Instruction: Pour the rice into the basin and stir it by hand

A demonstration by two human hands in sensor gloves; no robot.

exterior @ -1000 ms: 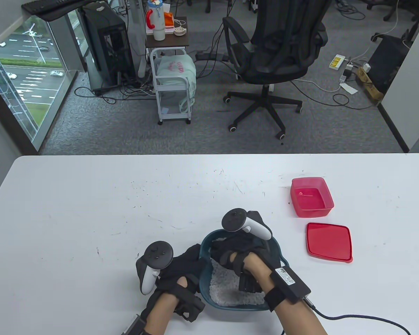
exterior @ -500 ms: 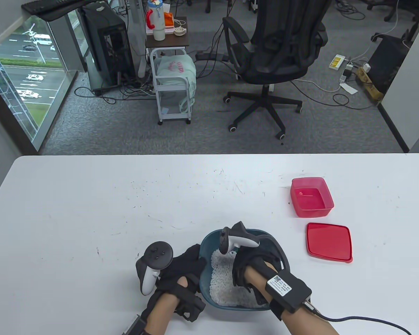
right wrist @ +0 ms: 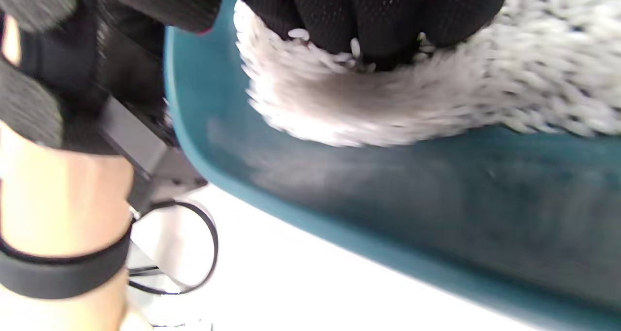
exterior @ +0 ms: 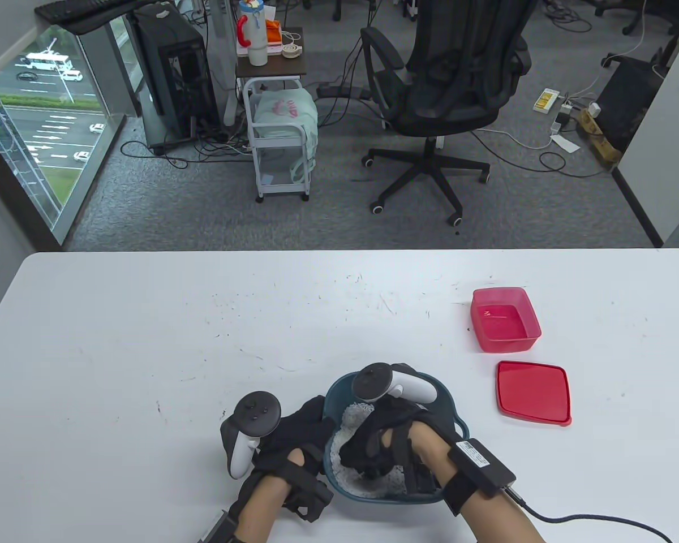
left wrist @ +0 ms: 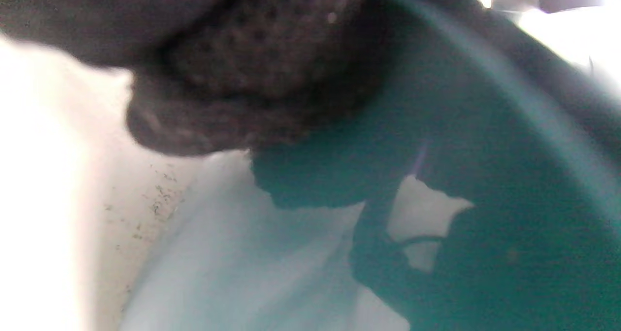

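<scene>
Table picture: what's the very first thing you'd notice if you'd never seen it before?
Probably the right hand in its black glove, fingers dug into white rice inside the teal basin at the table's near edge. The left hand holds the basin's left rim. Off to the right sit a bright red container and its flat red lid.

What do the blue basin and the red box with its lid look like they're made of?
Basin: probably plastic, a smooth, thin teal wall with a soft sheen. Red box and lid: probably glossy, slightly see-through plastic, going by the light reflecting off the flat lid.
</scene>
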